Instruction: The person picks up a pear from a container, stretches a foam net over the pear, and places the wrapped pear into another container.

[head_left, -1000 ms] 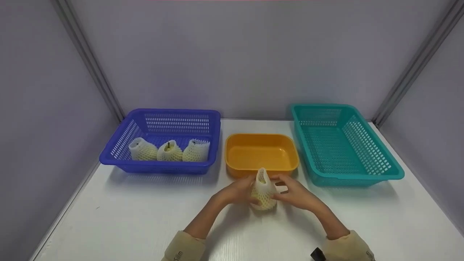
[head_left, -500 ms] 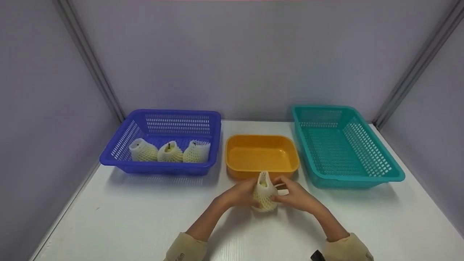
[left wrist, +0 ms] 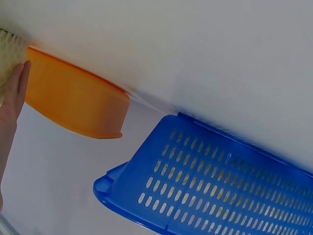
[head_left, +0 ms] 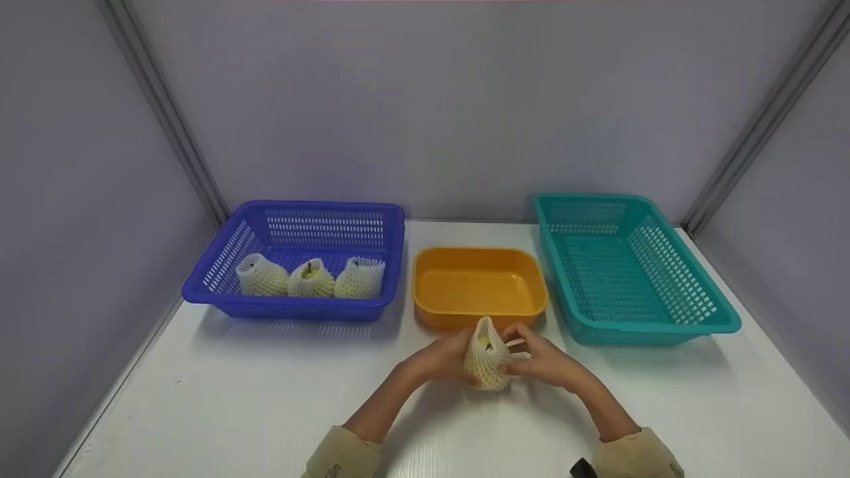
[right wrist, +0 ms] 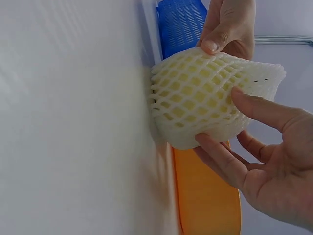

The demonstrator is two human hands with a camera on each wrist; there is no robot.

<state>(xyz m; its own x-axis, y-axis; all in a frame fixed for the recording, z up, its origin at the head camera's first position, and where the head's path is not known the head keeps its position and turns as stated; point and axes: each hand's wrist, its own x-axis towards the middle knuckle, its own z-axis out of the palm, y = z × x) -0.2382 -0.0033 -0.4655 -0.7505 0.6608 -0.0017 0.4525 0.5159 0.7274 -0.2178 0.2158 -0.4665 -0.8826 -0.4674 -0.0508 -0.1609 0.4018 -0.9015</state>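
Observation:
A yellow pear [head_left: 488,362] in a white foam net stands upright between the two hands, in front of the orange basin. Its dark stem shows through the net's open top. The left hand [head_left: 446,358] grips it from the left side, thumb on the near face in the right wrist view. From the right, the right hand [head_left: 546,358] holds the netted pear [right wrist: 200,95] with its thumb near the neck and fingertips lower down. Only the fingers of the left hand [left wrist: 14,93] and an edge of the net [left wrist: 9,56] show in the left wrist view.
The orange basin [head_left: 479,312] stands just behind the hands. At left, a blue-purple basket [head_left: 292,307] holds three netted pears [head_left: 311,282]. To the right is a green basket [head_left: 654,325]. All stand on a white table [head_left: 219,398] with grey walls behind and beside it.
The netted pear has shifted slightly toward the person and right, and its top has turned so the stem now shows. Both hands have stayed on it, moving with it.

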